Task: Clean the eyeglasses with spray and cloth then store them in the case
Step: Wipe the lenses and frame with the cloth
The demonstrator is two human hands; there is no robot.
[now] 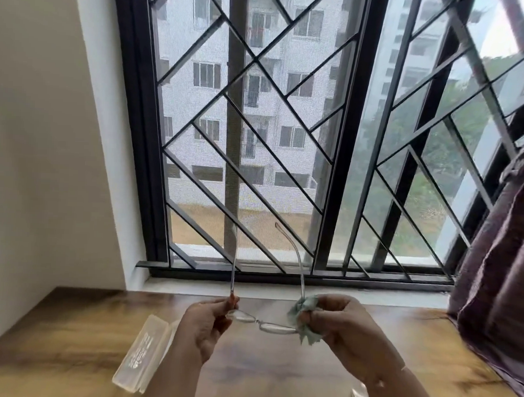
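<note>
both eyeglasses (pixel 274 328) temples twd window (pixel 344 142), front crosswise

Left grip (pixel 202 327) and right grip (pixel 348 331), both bare. The left forearm (pixel 168 380) and right forearm (pixel 405 393) are likewise uncovered to the lower edge of the view. A thin pale thread (pixel 403 368) crosses the right wrist, its make unclear.

No writing can be read; the clear case (pixel 141 355) at seven o'clock carries faint white print, too blurred to make out
</note>
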